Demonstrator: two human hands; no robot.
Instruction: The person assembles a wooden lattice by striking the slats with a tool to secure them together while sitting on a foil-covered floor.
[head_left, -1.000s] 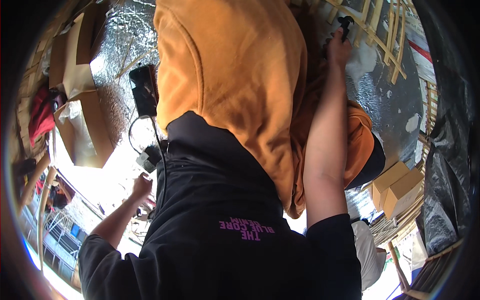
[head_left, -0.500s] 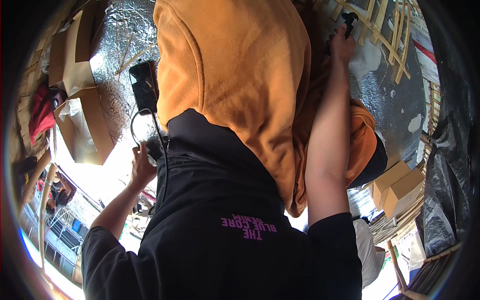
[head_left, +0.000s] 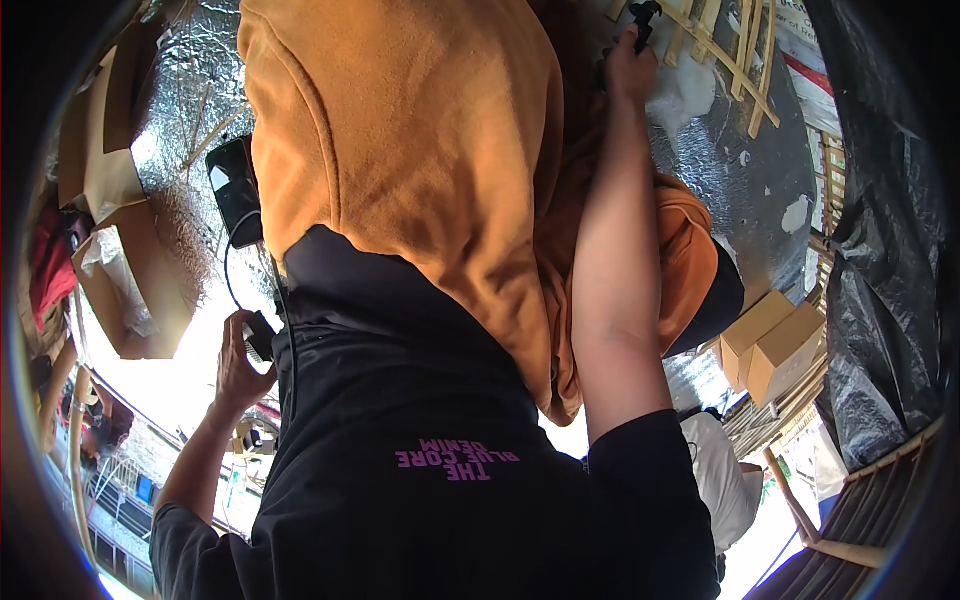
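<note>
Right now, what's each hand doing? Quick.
Left hand: fingers and thumb at the dark block; whether it is gripped cannot be told.
Right hand: closed, holding a black tool.

small dark block (head_left: 261, 338), slightly tilted, held in the left hand (head_left: 237, 370). black tool (head_left: 645, 18), partly hidden, held in the right hand (head_left: 631, 72).

Below the black phone (head_left: 236, 195), the left hand (head_left: 238, 370), a second ago just short of the dark block (head_left: 261, 338), now has fingers and thumb around it. The block has turned, showing a darker face. The view has shifted, putting the phone further left.
</note>
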